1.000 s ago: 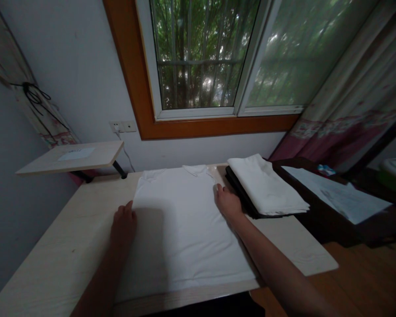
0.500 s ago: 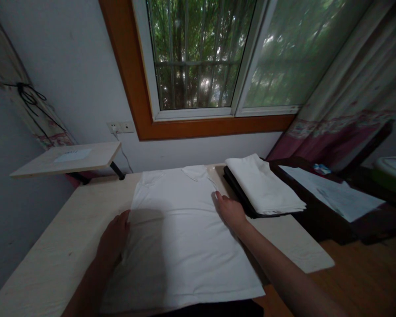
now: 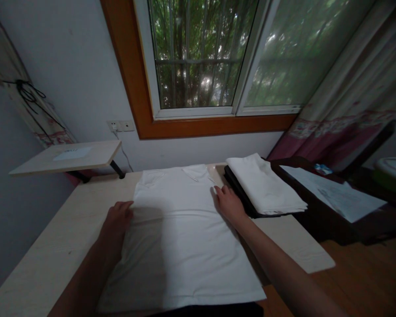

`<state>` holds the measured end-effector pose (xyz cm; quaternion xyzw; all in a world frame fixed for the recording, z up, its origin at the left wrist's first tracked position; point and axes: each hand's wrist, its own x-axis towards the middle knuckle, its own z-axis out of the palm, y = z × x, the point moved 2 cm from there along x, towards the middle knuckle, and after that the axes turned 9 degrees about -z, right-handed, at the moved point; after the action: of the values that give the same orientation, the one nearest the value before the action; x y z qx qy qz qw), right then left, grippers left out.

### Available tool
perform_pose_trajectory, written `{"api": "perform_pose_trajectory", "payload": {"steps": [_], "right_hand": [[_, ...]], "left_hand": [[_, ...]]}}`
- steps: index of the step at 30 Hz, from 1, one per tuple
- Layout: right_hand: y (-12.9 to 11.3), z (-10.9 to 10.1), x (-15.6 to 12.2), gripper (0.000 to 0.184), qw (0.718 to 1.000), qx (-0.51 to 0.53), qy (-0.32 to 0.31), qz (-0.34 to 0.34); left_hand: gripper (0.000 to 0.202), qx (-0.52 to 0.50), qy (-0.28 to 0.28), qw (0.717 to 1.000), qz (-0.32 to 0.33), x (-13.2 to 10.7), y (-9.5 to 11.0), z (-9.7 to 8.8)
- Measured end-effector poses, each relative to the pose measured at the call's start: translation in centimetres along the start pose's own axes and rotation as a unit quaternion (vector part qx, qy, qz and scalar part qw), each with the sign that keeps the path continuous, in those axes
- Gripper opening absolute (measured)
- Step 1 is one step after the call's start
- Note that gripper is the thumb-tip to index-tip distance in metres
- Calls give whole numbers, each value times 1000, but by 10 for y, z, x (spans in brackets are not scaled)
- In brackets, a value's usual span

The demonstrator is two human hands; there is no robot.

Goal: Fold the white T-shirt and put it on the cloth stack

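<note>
I cannot tell whether either grip is closed: the left hand [image 3: 117,219] and right hand [image 3: 230,203], fingers bent, lie along opposite sides of a white fabric garment [image 3: 186,240]. Creased crosswise, it hides part of the pale wood-grain counter's near edge.

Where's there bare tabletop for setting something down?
The biggest bare patch of table lies left of the left hand, in front of the raised shelf. A smaller one is the near right corner, in front of the folded stack. It's tight between that stack and the right hand; the white shirt fills the middle.
</note>
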<state>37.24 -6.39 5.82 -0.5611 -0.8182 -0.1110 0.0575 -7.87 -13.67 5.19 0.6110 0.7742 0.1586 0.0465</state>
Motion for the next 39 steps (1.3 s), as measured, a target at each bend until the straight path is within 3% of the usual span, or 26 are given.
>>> {"api": "perform_pose_trajectory", "payload": {"steps": [5, 9, 16, 23, 29, 33, 36, 39], "right_hand": [[-3, 3, 27, 40, 999, 13, -7, 51], [-6, 7, 37, 41, 995, 9, -50, 88], [-5, 8, 23, 40, 994, -15, -86, 65], [6, 13, -1, 41, 993, 42, -109, 16], [11, 6, -12, 55, 976, 129, -173, -29], [14, -2, -15, 69, 954, 175, -240, -37], [16, -6, -11, 78, 953, 164, -255, -21], [16, -7, 3, 71, 970, 154, -189, 5]], "left_hand": [[56, -26, -37, 997, -57, 35, 8, 8], [66, -59, -74, 993, -76, 41, 14, 6], [70, -89, -123, 984, -94, 27, 3, -5], [72, -100, -198, 974, -35, -1, -13, -19], [76, -74, -313, 947, 1, -15, -15, -28], [73, -85, -361, 929, 14, -15, -13, -33], [70, -79, -353, 932, 10, -8, -14, -33], [65, -104, -302, 948, 10, 8, -18, -26]]}}
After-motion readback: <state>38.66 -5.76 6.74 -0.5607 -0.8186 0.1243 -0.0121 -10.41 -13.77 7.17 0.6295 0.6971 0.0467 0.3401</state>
